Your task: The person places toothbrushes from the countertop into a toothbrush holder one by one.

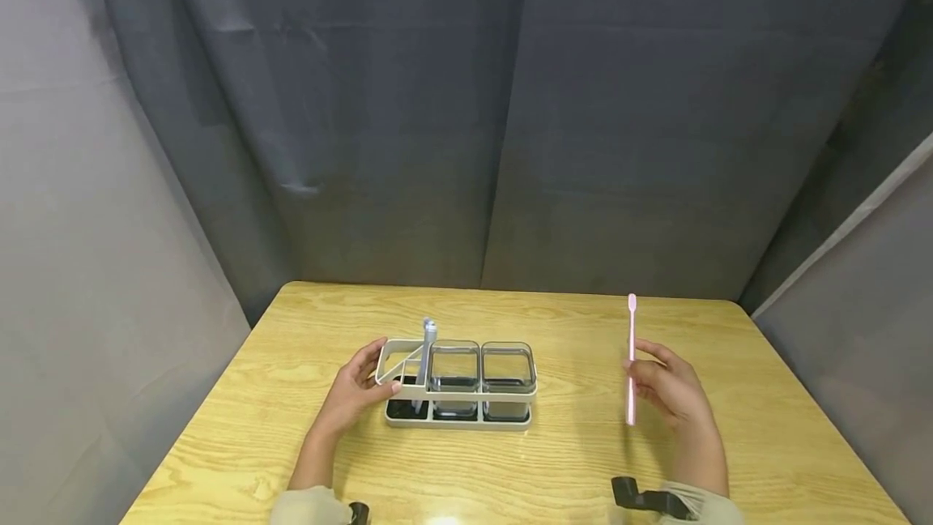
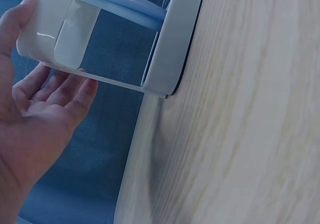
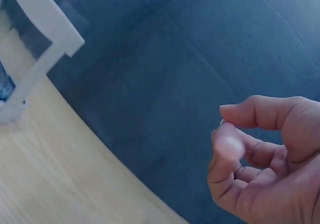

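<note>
My left hand [image 1: 348, 397] grips the left end of a white toothbrush holder [image 1: 474, 397], thumb on its front rail and fingers at the far side. In the left wrist view, the hand [image 2: 45, 114] has its fingertips against the holder's end. Light blue toothbrushes [image 1: 426, 351] stand in its divided left section. Two clear cups [image 1: 455, 383] sit side by side in the other sections. Off to the right, my right hand [image 1: 674, 391] pinches a pink toothbrush [image 1: 631, 371] upright above the table, apart from the holder. The right wrist view shows the toothbrush end-on and blurred.
The holder stands on a wood-grain table [image 1: 568, 460]. Dark grey curtains [image 1: 408, 144] hang behind the table's back edge, with lighter cloth [image 1: 95, 266] at the sides. A black strap [image 1: 649, 499] is on the right wrist.
</note>
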